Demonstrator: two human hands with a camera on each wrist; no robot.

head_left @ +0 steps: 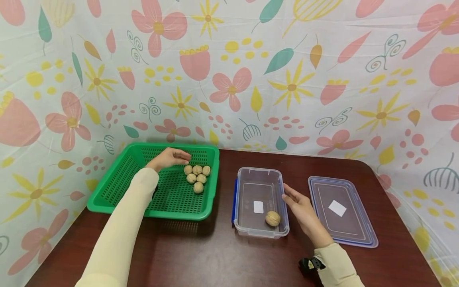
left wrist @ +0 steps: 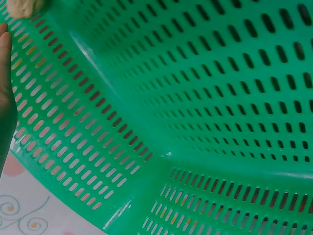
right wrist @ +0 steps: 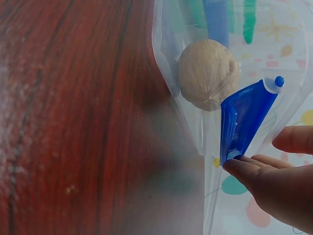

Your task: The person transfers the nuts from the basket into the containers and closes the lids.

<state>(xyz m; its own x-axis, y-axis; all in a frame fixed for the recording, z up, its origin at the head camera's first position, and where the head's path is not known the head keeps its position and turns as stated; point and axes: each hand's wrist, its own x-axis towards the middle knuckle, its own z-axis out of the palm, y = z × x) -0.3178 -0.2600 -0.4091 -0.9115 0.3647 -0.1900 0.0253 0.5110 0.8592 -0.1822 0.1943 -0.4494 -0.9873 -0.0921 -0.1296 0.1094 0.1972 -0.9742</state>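
Observation:
My left hand [head_left: 169, 158] reaches over the green plastic basket [head_left: 211, 199], its fingers extended just left of several walnuts [head_left: 197, 170] bunched on the basket floor at the right. Part of that hand and a walnut [left wrist: 24, 7] show at the left edge of the left wrist view. The other hand, my right [head_left: 300, 209], is at the right side of a clear plastic container [head_left: 247, 229]. Its fingertips touch the blue side latch [right wrist: 247, 120], which hangs down, with the thumb held apart. One walnut [head_left: 273, 218] lies inside the container, in the near right corner.
A clear lid with a blue seal [head_left: 342, 223] lies flat to the right of the container, bearing a white label. Everything stands on a dark reddish-brown table [head_left: 201, 255]. Behind and at the sides hangs a floral-patterned sheet [head_left: 229, 56].

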